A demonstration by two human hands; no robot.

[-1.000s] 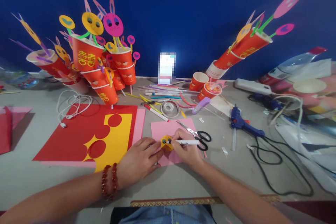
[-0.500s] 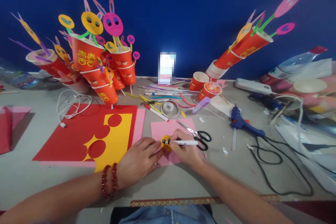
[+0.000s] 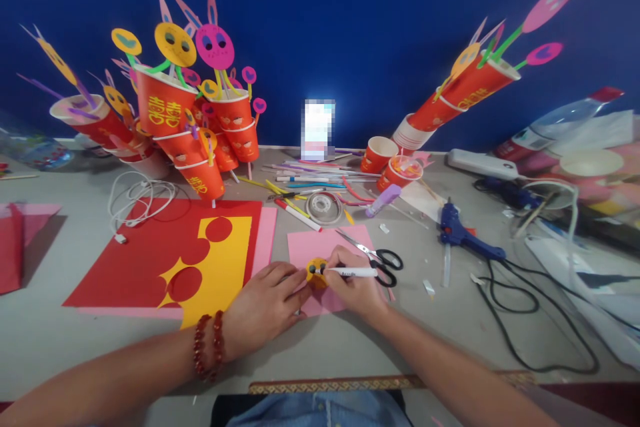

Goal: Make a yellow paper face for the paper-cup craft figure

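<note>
My right hand [image 3: 355, 285] is closed around a white marker pen [image 3: 356, 272], its tip at a small yellow paper circle [image 3: 316, 281]. Two dark eye shapes show on the circle, which lies over a pink paper sheet [image 3: 303, 243]. From the other side my left hand [image 3: 267, 300], red beads at its wrist, pins the circle's left edge with its fingertips. Black-handled scissors [image 3: 371, 252] lie just beyond my right hand. Left of my left hand, yellow paper [image 3: 230, 260] with round cut-outs rests on a red sheet [image 3: 135, 253].
Stacked red paper cups [image 3: 165, 103] with paper faces stand at the back left; another leaning stack [image 3: 435, 107] is at the back right. A blue glue gun [image 3: 465, 233] trails its black cord on the right. Pens, a tape roll [image 3: 324, 207] and a lit phone [image 3: 318, 130] occupy the back middle.
</note>
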